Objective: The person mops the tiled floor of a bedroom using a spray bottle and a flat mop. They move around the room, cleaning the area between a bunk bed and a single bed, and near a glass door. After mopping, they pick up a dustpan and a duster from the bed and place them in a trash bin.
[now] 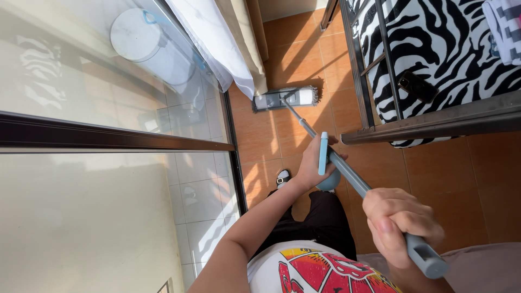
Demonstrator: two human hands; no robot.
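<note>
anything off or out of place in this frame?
Little stands out. A dark phone lies loose near the zebra-print bedding's edge. Both hands, left hand and right hand, grip the mop handle; the mop head sits flat on the tiles.

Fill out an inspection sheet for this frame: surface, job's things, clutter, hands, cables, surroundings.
Surface: orange-brown tiled floor, sunlit in patches.
Job's things: flat mop with its head on the floor by the curtain; grey handle runs up to both hands; light blue lever on the handle.
Clutter: dark phone lying on the zebra-print bedding.
Hands: left hand grips the handle at the blue lever; right hand grips near the handle's top end.
Cables: nothing seen.
Surroundings: glass sliding door, white curtain, metal bed frame, white bucket behind the glass.
</note>
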